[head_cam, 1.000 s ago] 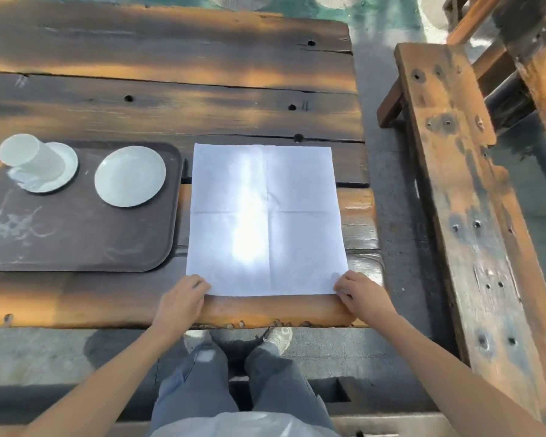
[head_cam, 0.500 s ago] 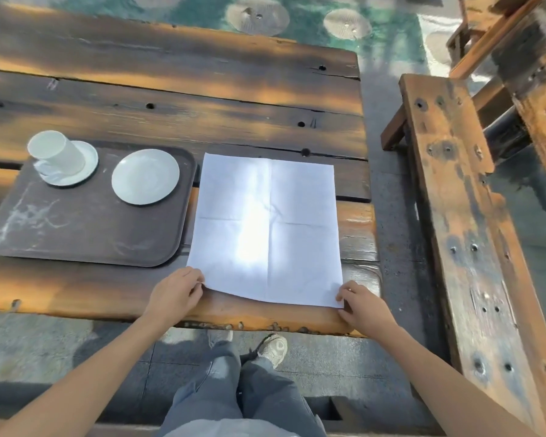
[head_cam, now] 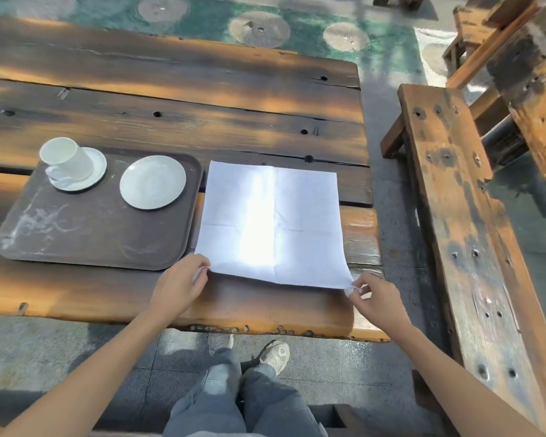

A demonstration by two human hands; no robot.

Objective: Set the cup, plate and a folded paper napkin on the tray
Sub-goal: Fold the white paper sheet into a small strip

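A white paper napkin [head_cam: 275, 222] lies unfolded on the wooden table, just right of a dark brown tray [head_cam: 85, 234]. On the tray's far left a white cup [head_cam: 67, 159] stands on a saucer [head_cam: 100, 167], and a white plate [head_cam: 153, 182] sits beside it. My left hand [head_cam: 180, 283] pinches the napkin's near left corner. My right hand [head_cam: 377, 296] pinches the near right corner. The near edge is lifted slightly off the table.
The wooden table [head_cam: 202, 99] has plank gaps and bolt holes; its near edge runs just below my hands. A wooden bench [head_cam: 473, 234] stands to the right across a paved gap. My legs and shoes show below the table edge.
Both hands have closed on the napkin's near corners and raised its near edge. The view has shifted back, so table and tray sit lower in the frame.
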